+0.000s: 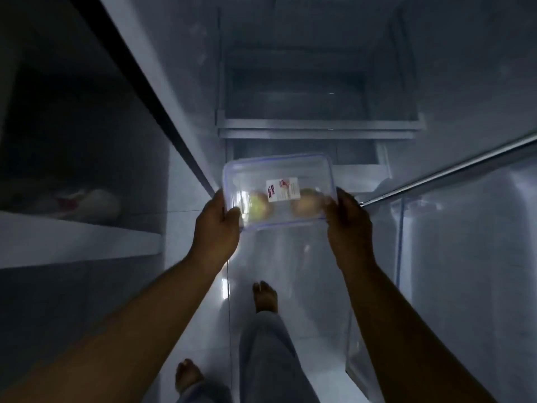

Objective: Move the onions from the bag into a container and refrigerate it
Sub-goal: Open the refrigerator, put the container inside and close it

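Observation:
A clear plastic container [308,173] with a blue-edged lid and a white label is held level in front of the open fridge. Two yellowish onions [261,210] show through the lid, one at each near corner. My left hand [216,228] grips its left near corner and my right hand [347,221] grips its right near corner. The container hovers over a clear pulled-out fridge drawer [399,228]. The bag is not in view.
Fridge shelves and a glass shelf edge [316,126] lie ahead in dim light. A metal bar [453,170] crosses at the right. A white shelf [81,237] with a pale object stands at the left. My bare feet are on the tiled floor below.

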